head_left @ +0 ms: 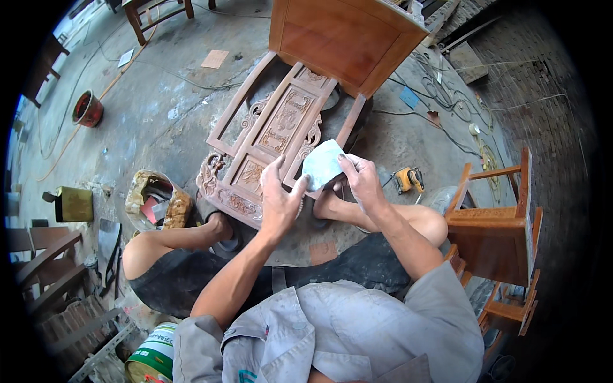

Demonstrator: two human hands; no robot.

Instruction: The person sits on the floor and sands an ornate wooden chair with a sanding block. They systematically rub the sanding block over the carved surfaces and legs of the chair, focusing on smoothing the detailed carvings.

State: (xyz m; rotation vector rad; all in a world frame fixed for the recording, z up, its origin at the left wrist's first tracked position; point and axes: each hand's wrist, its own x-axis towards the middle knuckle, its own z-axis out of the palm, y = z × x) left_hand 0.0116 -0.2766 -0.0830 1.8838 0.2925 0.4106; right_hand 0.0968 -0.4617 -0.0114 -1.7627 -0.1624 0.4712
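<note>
A pale blue-white sheet of sandpaper (322,166) is held up between my hands, in front of a carved wooden chair (281,118) that lies tipped over on its back. My right hand (365,182) pinches the sheet's right edge between thumb and fingers. At the lower left edge, the thumb of my left hand (280,196) presses on the sheet; its index finger stands apart, and its other fingers are partly hidden. Pale dust coats both hands. The chair's carved back panel reaches toward my feet, with its flat brown seat (345,41) standing up beyond.
An orange-yellow power sander (407,180) lies on the floor to the right, near a wooden stool (491,233). Left of my leg stands a stained bucket (159,201) with scraps inside. Cables and hoses (447,96) trail across the right side. A red-stained pail (88,110) stands far left.
</note>
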